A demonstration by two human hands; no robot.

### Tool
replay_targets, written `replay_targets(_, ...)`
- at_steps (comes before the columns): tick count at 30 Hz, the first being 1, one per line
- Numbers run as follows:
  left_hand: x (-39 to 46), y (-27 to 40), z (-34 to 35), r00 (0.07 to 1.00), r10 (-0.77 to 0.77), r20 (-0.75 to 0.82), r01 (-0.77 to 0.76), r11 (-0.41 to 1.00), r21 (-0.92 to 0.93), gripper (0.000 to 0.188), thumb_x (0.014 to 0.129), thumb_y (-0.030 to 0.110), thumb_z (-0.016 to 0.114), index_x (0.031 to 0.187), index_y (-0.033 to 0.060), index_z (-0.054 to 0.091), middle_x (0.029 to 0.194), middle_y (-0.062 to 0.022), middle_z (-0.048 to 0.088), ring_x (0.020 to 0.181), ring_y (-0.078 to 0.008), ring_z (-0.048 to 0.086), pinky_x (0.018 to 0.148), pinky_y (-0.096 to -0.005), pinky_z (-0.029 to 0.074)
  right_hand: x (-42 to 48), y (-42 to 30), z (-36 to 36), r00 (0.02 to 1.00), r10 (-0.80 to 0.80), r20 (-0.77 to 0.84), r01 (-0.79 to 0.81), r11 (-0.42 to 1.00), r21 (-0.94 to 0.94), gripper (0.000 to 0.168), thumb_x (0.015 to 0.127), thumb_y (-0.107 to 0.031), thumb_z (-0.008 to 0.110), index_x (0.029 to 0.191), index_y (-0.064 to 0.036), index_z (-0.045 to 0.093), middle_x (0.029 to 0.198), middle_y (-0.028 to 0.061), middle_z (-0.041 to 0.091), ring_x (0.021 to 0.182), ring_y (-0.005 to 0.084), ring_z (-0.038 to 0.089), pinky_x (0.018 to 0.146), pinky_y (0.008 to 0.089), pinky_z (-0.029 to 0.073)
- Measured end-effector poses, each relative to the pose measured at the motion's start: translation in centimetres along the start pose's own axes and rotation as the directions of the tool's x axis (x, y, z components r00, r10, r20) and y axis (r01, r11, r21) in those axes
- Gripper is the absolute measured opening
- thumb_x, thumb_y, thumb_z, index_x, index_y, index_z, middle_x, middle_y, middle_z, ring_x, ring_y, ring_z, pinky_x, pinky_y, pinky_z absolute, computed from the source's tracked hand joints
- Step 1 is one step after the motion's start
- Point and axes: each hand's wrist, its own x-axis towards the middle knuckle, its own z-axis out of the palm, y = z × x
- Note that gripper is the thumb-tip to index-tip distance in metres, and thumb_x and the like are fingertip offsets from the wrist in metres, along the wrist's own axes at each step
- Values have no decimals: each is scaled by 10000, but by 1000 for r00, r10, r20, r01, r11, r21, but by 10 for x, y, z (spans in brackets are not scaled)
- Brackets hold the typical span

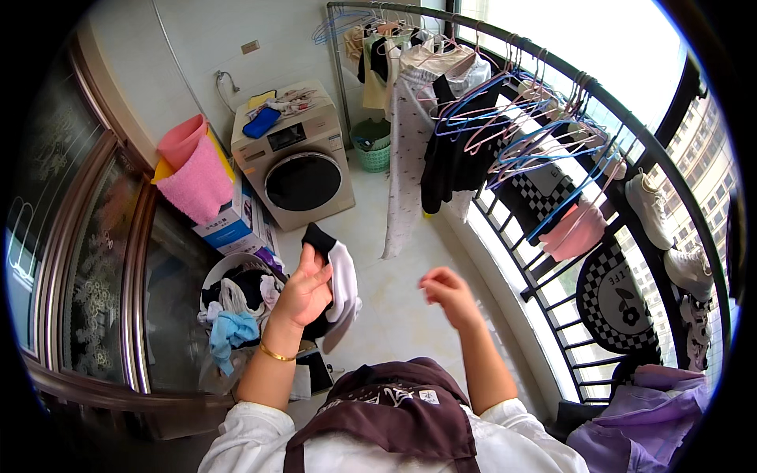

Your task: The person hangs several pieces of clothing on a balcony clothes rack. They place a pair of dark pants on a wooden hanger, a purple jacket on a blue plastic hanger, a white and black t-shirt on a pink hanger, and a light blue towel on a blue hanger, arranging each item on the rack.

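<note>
My left hand (306, 290) grips a white and black sock-like garment (342, 278); its black end sticks up above my fingers and the white part hangs down on the right side. To the right of it, my right hand (447, 294) is raised over the floor with curled fingers, slightly blurred; whether anything small is between them cannot be made out. A basket (216, 269) of mixed laundry stands left of my left hand, with a light blue cloth (232, 337) draped over its side. Hangers (502, 127) and garments, including black clothing (452, 159), hang from a metal rail (532, 47).
A front-loading washing machine (295, 159) with cloths on top stands ahead, beside a green basket (374, 156). A pink towel (198, 180) hangs over a bucket on boxes at left. Railings (562, 301), shoes (649, 210) and purple clothing (641, 420) line the right. Glass doors (106, 266) edge the left.
</note>
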Motion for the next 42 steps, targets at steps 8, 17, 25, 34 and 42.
replay_targets(8, -1, 12, 7, 978, 206, 3, -205, 973, -101, 470, 921, 103, 483, 1309, 204, 238, 1266, -58, 406, 1177, -292, 435, 842, -605, 456, 25, 74, 79, 986, -121, 118, 166, 826, -539, 253, 814, -180, 671, 996, -15, 616, 915, 125, 615, 879, 200, 572, 799, 294, 443)
replay_targets(17, 8, -70, -45, 948, -72, -309, 7, 978, -207, 583, 848, 626, 444, 1189, 158, 506, 1215, -30, 548, 1132, -205, 497, 899, -479, 398, 46, -3, 87, 993, -22, 115, 59, 939, -338, 216, 914, -166, 545, 987, 22, 622, 842, 4, 611, 784, 72, 510, 719, 244, 439)
replay_targets(25, 12, -103, -42, 935, -226, -274, 329, 842, 427, 251, 914, 330, 539, 1070, 142, 596, 968, 53, 589, 880, -66, 530, 678, -236, 413, 56, -24, 76, 987, 154, -49, -162, 935, -315, 273, 872, -251, 617, 856, 21, 643, 702, 40, 611, 569, 100, 542, 501, 251, 434)
replay_targets(34, 21, -121, -30, 967, 3, -254, 143, 821, 553, 209, 931, 150, 520, 1037, -20, 580, 960, -58, 622, 894, -112, 569, 792, -260, 459, 46, -28, 61, 984, 168, -55, -171, 984, -51, 250, 882, -216, 607, 934, 26, 644, 767, 46, 638, 652, 97, 582, 568, 244, 464)
replay_targets(42, 35, -115, -30, 979, -145, -146, 188, 921, 342, 296, 919, 223, 559, 1126, 12, 546, 907, 12, 593, 781, -65, 517, 699, -226, 433, 40, -42, 63, 995, 57, -77, -73, 973, -217, 269, 868, -244, 629, 890, 21, 665, 716, 5, 613, 626, 63, 529, 557, 235, 438)
